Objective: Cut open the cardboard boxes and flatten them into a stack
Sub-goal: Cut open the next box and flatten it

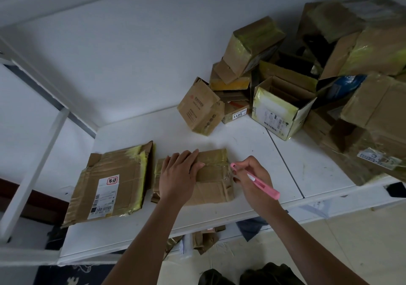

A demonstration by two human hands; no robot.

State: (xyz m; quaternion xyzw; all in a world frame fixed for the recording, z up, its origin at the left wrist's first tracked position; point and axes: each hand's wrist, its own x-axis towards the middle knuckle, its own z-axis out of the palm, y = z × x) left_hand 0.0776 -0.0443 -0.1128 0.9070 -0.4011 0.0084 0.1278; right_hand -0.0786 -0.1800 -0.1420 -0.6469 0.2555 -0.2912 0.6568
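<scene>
A small taped cardboard box (pixel 213 182) lies on the white table (pixel 241 139) in front of me. My left hand (pixel 178 175) presses flat on its left half, fingers straight. My right hand (pixel 250 180) grips a pink box cutter (pixel 261 183) like a pen, its tip at the box's right edge by the clear tape. To the left lies a flattened box (pixel 109 186) with a white shipping label and yellow tape.
A heap of unopened and open cardboard boxes (pixel 307 76) fills the back right of the table. One small box (pixel 200 106) leans tilted near the middle. A white frame post (pixel 33 170) stands at left. Cardboard scraps (pixel 204 238) lie on the floor under the table edge.
</scene>
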